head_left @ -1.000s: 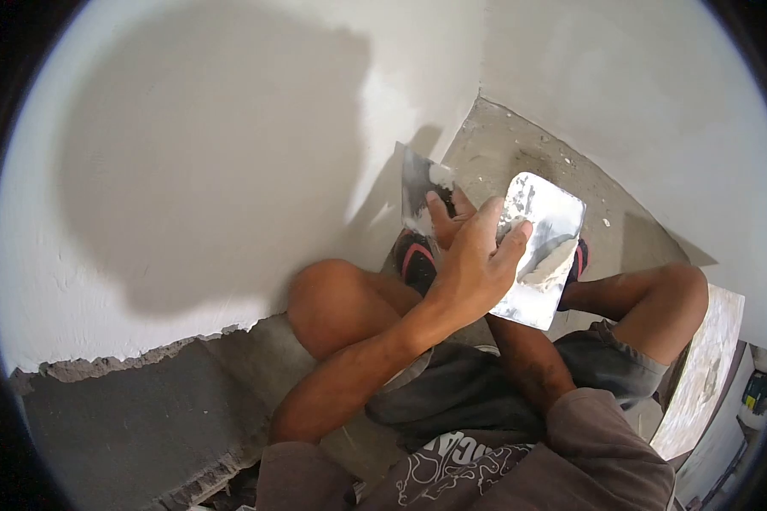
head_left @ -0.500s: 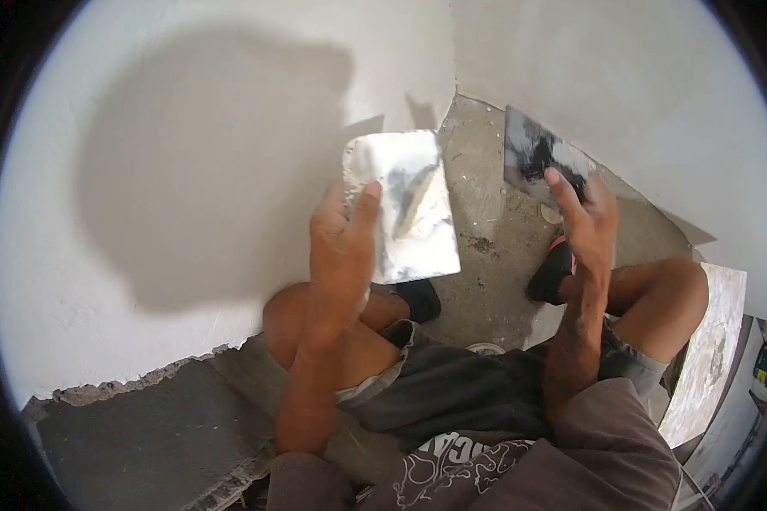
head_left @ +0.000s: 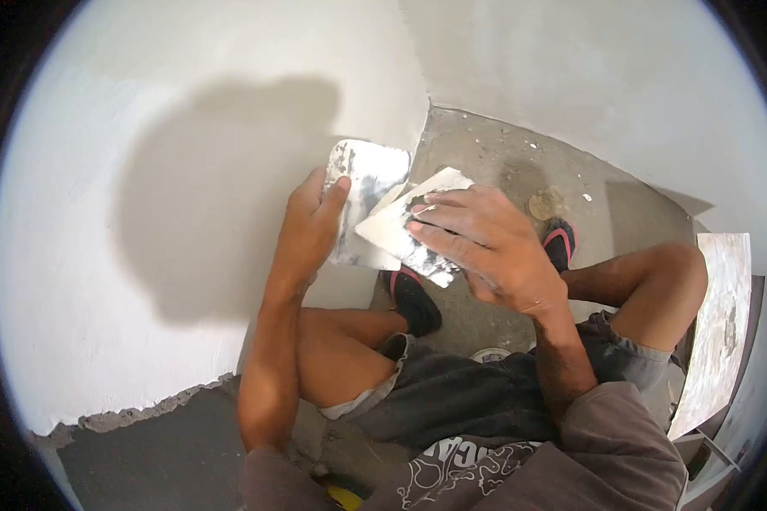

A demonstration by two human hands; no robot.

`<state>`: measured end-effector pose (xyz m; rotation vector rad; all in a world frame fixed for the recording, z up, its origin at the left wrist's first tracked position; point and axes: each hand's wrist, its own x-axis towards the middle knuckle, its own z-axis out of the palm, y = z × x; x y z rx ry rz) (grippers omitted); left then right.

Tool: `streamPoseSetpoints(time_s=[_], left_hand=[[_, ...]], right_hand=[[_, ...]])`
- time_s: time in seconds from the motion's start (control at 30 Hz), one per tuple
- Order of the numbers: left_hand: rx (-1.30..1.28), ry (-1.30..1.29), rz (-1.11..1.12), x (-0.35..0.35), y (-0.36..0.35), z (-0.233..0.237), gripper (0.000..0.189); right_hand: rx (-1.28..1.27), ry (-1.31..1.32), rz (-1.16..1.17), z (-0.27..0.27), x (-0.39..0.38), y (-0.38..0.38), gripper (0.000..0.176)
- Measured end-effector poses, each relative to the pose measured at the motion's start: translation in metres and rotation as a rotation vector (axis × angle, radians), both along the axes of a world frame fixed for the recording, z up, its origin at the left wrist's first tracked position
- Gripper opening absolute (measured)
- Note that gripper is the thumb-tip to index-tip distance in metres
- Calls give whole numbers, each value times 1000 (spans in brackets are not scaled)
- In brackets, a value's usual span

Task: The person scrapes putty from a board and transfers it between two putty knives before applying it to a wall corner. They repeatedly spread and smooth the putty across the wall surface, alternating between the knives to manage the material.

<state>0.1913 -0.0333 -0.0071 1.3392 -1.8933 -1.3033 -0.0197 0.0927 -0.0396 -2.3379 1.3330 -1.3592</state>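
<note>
My left hand (head_left: 315,213) grips a flat rectangular plate (head_left: 358,187) smeared with white paste, its thumb on the upper face. Over the plate's right edge lies a second flat blade (head_left: 418,247), tilted, with white paste and dark bare patches. My right hand (head_left: 490,243) holds this blade, fingers spread across its face. The two tools overlap between my hands, with some paste (head_left: 389,200) where they meet. Part of the lower plate is hidden by the blade.
Pale walls (head_left: 204,213) meet in a corner (head_left: 430,104) ahead. Below is a rough grey floor (head_left: 477,315) with crumbs and a round spot (head_left: 547,203). My feet in dark shoes (head_left: 413,302) flank it. A stained board (head_left: 714,332) stands at the right.
My right hand has moved left and turned over, bringing its blade from the right onto the plate. My left hand and plate have shifted slightly left.
</note>
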Motion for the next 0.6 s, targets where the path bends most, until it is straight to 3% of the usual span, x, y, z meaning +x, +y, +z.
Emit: streamPoseSetpoints(time_s=[0.6], left_hand=[[192, 93, 0, 21, -15, -20, 37]], right_hand=[[77, 14, 44, -24, 21, -13, 74]])
